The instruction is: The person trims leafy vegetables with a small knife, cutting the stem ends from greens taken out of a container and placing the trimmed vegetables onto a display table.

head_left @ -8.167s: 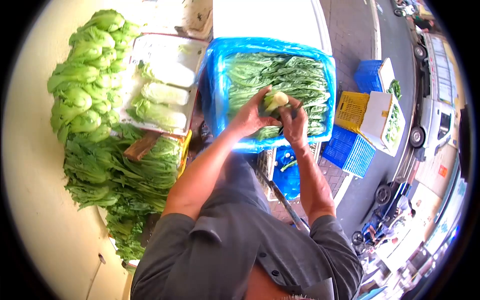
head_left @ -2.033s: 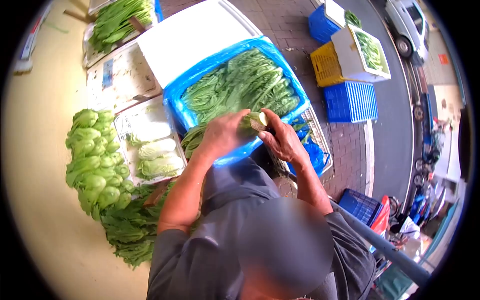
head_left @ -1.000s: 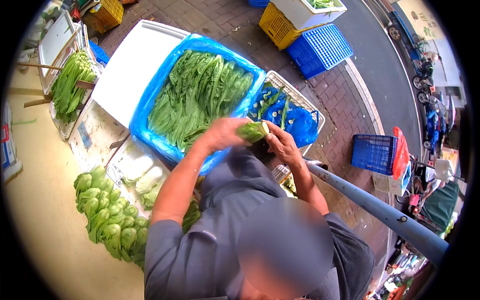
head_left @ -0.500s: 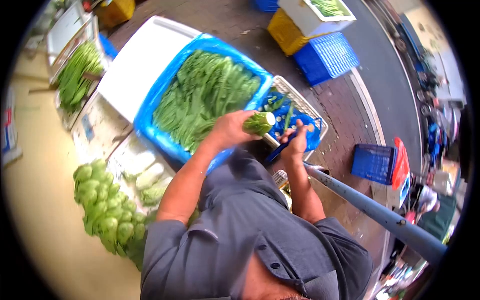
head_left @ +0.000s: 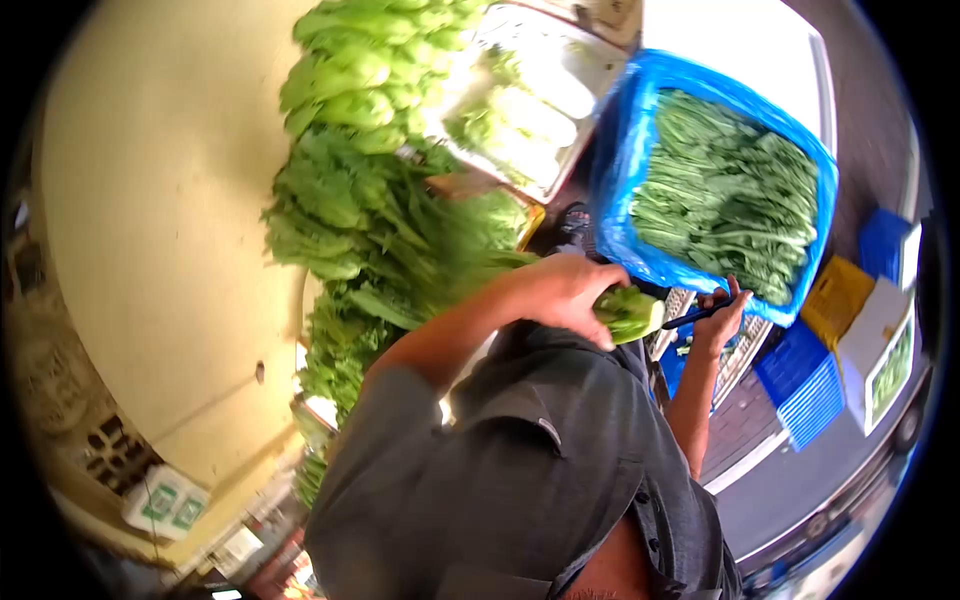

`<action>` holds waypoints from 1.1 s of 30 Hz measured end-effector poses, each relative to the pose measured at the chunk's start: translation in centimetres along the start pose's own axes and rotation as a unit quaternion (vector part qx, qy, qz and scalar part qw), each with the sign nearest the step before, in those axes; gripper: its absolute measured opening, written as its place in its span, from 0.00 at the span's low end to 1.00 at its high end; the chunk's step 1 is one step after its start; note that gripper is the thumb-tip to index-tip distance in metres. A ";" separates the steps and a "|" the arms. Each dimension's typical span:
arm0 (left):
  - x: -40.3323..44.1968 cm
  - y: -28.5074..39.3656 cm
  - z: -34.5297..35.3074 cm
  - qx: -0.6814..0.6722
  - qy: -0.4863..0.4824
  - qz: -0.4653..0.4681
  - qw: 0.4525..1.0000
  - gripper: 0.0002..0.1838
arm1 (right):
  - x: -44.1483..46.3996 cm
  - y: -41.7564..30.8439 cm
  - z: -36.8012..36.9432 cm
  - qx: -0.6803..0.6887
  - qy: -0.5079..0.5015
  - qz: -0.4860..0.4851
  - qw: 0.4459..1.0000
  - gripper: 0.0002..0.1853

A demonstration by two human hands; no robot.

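My left hand [head_left: 568, 292] is wrapped round a bundle of leafy greens [head_left: 630, 314], whose pale stem end points right. My right hand [head_left: 722, 318] grips a dark, slim knife [head_left: 690, 315], its tip close to that stem end. Just above my hands stands a box lined with blue plastic [head_left: 616, 210], holding rows of dark green leaves [head_left: 730, 185]. The leaves of the held bundle are partly hidden by my left hand and blurred.
Left of the box, a white tray [head_left: 545, 185] holds pale cabbages [head_left: 530, 125]. Pale green heads [head_left: 370, 65] and loose leafy greens [head_left: 340, 200] are piled along the wall [head_left: 180, 200]. Blue [head_left: 800, 385] and yellow crates [head_left: 838, 300] stand at right by the road.
The view has swung, so the lined box now appears farther right and the piled greens fill the centre left. My left hand still holds the bundle; the knife has come nearer its stem end.
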State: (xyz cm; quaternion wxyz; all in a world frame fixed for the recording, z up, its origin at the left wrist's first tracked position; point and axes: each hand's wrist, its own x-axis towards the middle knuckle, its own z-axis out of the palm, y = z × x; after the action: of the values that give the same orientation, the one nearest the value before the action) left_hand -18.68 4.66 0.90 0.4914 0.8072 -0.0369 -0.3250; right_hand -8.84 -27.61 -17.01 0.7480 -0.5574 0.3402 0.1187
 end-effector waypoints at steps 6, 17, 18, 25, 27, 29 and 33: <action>-10.6 -7.0 1.1 0.066 0.004 -0.214 0.975 0.38 | 2.1 1.7 3.3 -0.114 -0.089 0.067 0.987 0.35; -22.6 -18.2 5.4 0.240 -0.020 -0.456 0.857 0.39 | 1.9 4.5 5.8 -0.245 -0.175 0.099 0.948 0.35; -22.9 -18.2 6.6 0.249 -0.039 -0.465 0.849 0.38 | 1.8 4.8 6.0 -0.250 -0.174 0.086 0.949 0.34; -24.7 -23.1 19.6 0.279 0.135 -0.523 0.794 0.29 | 2.3 5.4 6.3 -0.275 -0.170 0.108 0.940 0.34; -24.9 -23.3 22.0 0.244 0.280 -0.531 0.762 0.34 | 2.2 5.1 6.3 -0.280 -0.171 0.111 0.938 0.33; -24.0 -23.2 23.6 0.135 0.425 -0.530 0.721 0.36 | 2.2 5.1 6.7 -0.282 -0.167 0.119 0.937 0.33; -20.1 -24.7 29.6 -0.107 0.671 -0.577 0.453 0.43 | 1.0 4.5 8.6 -0.306 -0.161 0.114 0.931 0.33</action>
State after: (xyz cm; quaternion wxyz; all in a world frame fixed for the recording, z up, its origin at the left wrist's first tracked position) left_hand -57.49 2.22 -18.47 0.1458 0.5527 0.8135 0.1067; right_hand -7.37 -18.37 -19.80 0.5673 -0.6904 0.2236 0.3893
